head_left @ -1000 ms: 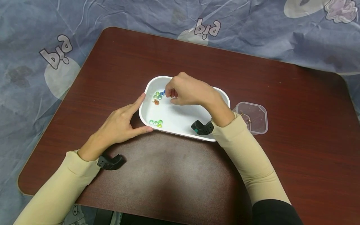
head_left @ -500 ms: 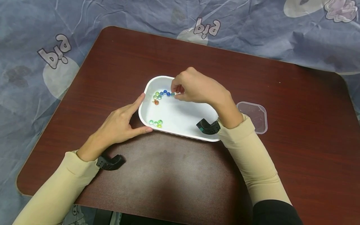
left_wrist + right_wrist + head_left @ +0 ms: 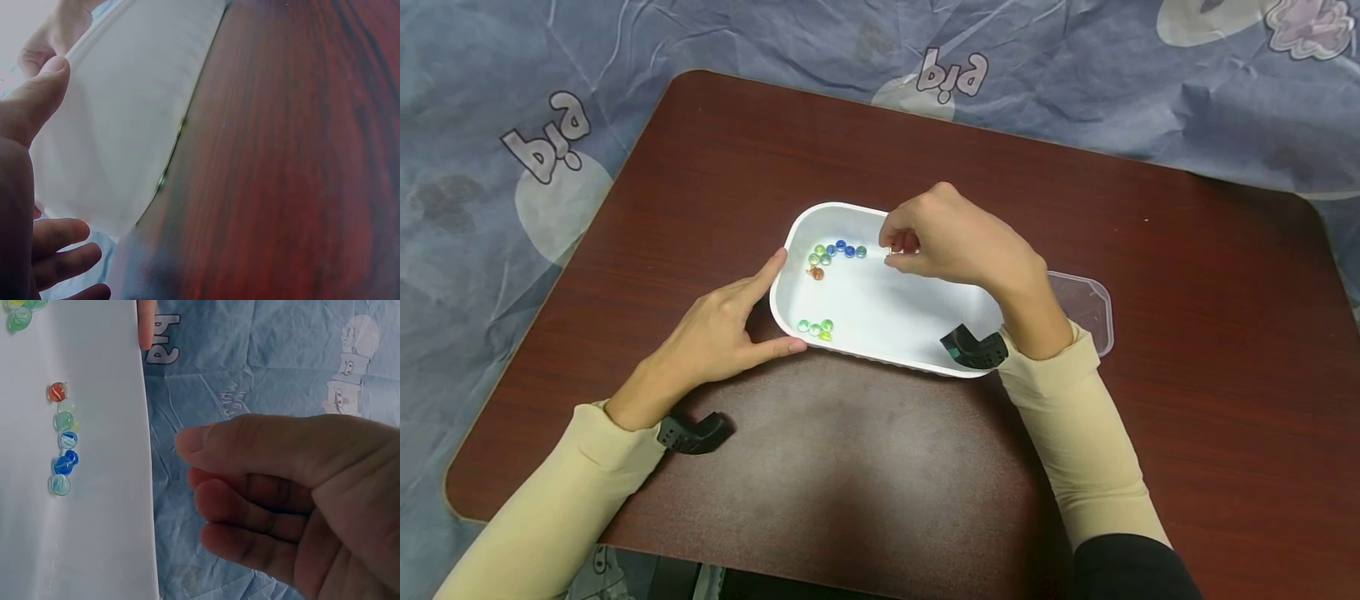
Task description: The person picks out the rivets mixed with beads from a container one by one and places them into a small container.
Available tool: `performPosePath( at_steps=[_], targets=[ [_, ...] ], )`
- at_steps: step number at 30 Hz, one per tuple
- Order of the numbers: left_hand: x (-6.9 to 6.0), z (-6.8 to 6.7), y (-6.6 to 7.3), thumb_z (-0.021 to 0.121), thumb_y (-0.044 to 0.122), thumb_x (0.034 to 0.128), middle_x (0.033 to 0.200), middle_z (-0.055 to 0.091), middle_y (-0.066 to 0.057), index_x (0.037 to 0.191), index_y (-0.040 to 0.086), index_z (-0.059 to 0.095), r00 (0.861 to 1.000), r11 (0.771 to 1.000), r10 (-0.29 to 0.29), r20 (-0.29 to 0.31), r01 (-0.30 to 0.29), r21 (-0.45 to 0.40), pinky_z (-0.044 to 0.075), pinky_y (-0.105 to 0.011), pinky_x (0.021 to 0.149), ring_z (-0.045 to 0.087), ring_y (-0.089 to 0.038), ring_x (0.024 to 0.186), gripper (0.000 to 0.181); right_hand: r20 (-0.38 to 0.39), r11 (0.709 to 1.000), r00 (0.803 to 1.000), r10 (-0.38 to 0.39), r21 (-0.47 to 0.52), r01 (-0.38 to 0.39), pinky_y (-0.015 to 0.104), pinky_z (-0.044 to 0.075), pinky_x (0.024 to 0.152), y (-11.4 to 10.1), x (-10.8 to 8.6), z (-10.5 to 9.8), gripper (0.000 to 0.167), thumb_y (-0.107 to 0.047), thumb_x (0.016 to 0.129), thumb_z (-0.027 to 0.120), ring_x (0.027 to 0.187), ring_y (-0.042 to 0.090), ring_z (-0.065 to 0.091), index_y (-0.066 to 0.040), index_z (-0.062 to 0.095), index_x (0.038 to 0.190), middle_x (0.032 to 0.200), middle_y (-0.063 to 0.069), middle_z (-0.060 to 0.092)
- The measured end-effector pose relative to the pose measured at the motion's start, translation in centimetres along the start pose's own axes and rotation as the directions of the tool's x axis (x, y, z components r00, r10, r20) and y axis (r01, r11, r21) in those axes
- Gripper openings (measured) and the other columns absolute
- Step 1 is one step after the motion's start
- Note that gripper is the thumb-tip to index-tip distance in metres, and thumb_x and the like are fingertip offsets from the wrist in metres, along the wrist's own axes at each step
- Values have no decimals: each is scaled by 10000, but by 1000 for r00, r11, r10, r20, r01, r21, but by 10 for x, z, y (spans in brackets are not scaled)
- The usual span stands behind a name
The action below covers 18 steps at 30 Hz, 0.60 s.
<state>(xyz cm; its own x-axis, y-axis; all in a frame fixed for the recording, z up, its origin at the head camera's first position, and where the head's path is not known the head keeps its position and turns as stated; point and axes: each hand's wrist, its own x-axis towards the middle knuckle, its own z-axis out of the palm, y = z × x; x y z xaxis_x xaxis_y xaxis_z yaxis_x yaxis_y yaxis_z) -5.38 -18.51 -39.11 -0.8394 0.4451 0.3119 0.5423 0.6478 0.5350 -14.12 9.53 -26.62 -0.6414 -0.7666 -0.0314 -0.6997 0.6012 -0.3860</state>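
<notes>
A white tray [image 3: 887, 312] holds glass marbles. One row of blue, green and orange marbles [image 3: 840, 247] lies near its far left side; a green cluster [image 3: 816, 328] sits by the near left corner. My left hand [image 3: 711, 329] rests spread against the tray's left end, thumb and forefinger straight along the rim. Above the tray, right of the row, my right hand [image 3: 962, 237] brings thumb and forefinger together on a tiny gold-coloured item [image 3: 891, 249], too small to identify. In the right wrist view the thumb [image 3: 219, 444] hides that item, while the marble row [image 3: 64, 450] shows clearly.
A clear plastic box [image 3: 1093, 304] stands right of the tray, partly behind my right forearm. Both stand on a dark brown wooden table [image 3: 760, 158]. Past the table's far edge lies a blue printed cloth [image 3: 1060, 75]. Each wrist wears a black camera mount [image 3: 696, 433].
My right hand has moved right, away from the marble row, uncovering the blue marbles and a teal one at its right end. My left hand has stayed at the tray's end.
</notes>
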Motion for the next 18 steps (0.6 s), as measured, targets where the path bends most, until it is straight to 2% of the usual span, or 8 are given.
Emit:
performPosePath(
  at_steps=[11, 18],
  targets=[
    [-1, 0, 0, 719, 602, 826, 1443, 495, -203, 1579, 102, 232, 1000, 1000, -17, 8, 17, 9, 467, -525, 957, 549, -348, 1248, 1027, -2, 1000, 1000, 18, 14, -18, 314, 475, 657, 4, -15, -6, 75, -19, 837, 686, 666, 134, 571, -75, 721, 802, 716, -11, 642],
    [0, 0, 0, 595, 713, 840, 1422, 515, -211, 1577, 96, 237, 1000, 1000, 0, -4, 0, 10, 473, -527, 943, 565, -353, 1226, 1025, -31, 1000, 1000, 4, -8, -4, 296, 489, 648, 8, -23, -13, 67, -6, 832, 705, 654, 117, 579, -58, 748, 832, 719, -14, 659]
  ],
)
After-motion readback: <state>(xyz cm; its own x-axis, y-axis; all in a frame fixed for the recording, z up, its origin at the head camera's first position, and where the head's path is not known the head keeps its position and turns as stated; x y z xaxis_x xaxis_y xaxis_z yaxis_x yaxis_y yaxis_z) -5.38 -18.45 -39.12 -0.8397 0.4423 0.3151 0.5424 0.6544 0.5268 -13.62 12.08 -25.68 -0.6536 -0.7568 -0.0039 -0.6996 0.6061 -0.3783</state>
